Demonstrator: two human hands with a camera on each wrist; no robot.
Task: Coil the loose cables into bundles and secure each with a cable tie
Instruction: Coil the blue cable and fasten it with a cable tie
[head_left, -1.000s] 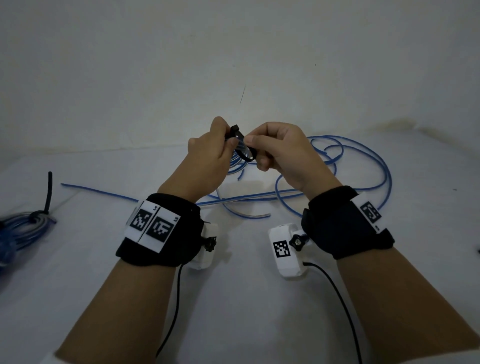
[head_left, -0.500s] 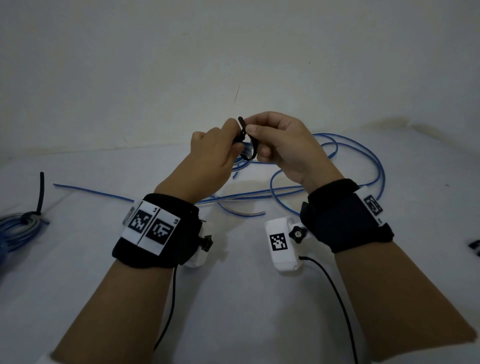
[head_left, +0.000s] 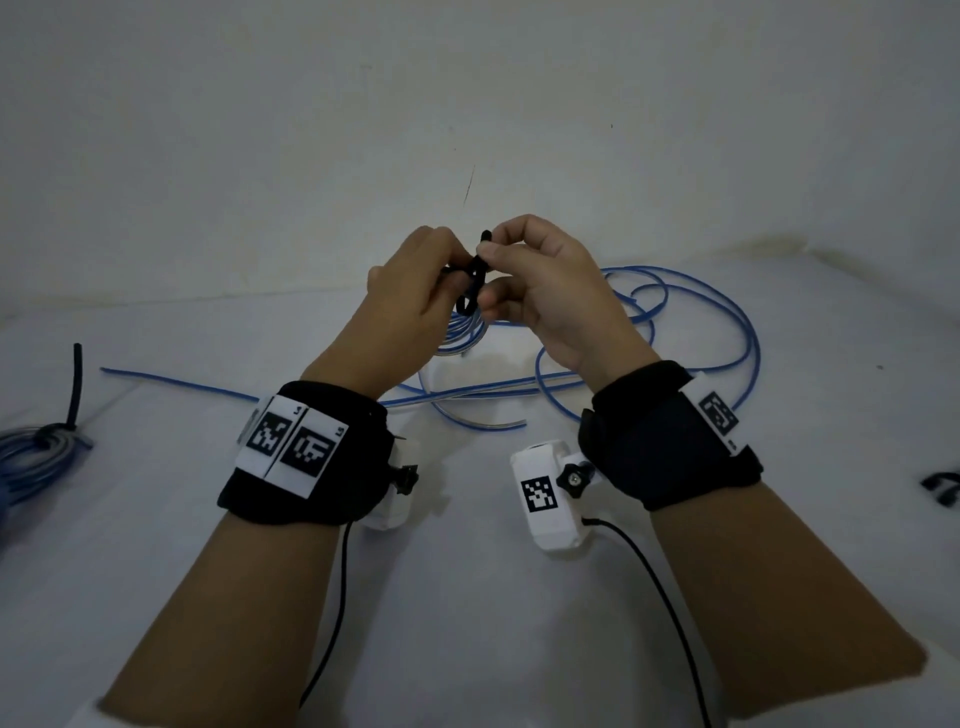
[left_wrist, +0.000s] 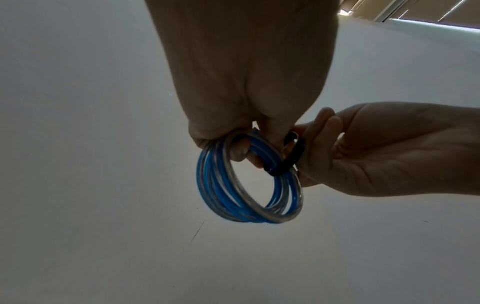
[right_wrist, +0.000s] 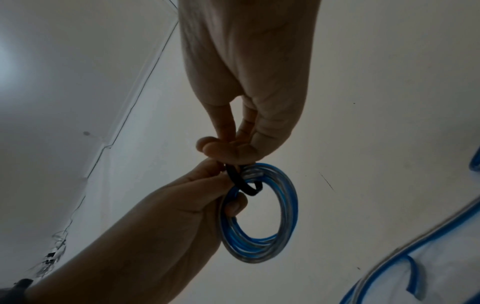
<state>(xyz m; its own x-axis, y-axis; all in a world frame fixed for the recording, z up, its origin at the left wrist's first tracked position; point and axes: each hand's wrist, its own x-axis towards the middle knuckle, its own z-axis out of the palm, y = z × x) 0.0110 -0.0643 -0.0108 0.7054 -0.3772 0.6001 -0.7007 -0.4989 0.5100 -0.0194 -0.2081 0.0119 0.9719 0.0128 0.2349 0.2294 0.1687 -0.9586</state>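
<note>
Gripping blue coil (left_wrist: 249, 185) left hand (head_left: 410, 296), right hand (head_left: 545, 291) pinching black tie (head_left: 475, 275), raised above table (head_left: 467, 597)

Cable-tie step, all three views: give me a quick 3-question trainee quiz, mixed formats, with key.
1. True or false: the black cable tie is looped around the strands of the small blue coil.
2. Multiple choice: where is the small blue coil? A) flat on the table B) held up between both hands C) hanging from the right wrist strap.
3. Fill in: at the far left of the head view lies a ____ bundle already bound with a black tie.

Key:
1. True; the wrist views show it wrapped round the coil's top.
2. B; the left hand grips the coil, the right hand pinches the tie.
3. Blue cable. Loose blue cable remains on the table.
</note>
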